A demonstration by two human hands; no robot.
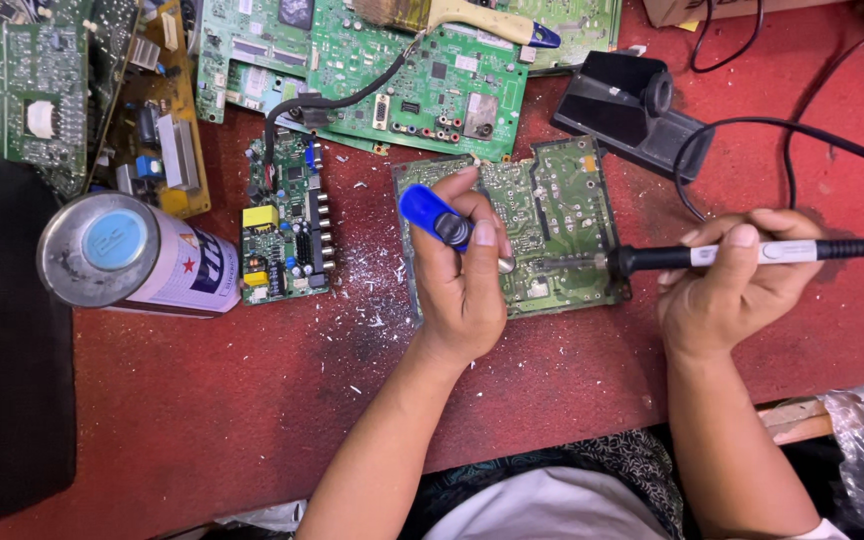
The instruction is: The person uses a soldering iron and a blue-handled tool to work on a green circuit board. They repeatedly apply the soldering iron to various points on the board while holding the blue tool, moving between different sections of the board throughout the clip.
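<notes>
Right hand (727, 285) grips soldering iron (752, 254), axis horizontal, tip leftward over green circuit board (552, 225); left hand (462, 280) clasps blue desoldering pump (434, 215) just beside the tip.

Two hands at work: left hand (462, 275) and right hand (737, 275). One soldering iron (752, 254), one blue desoldering pump (435, 217), one spray can (127, 255), one black iron stand (632, 110), one brush (452, 15). At least five circuit boards across the red bench (202, 400): one under the hands (552, 220), one small (285, 225), one large green (402, 70), two more at upper left.
</notes>
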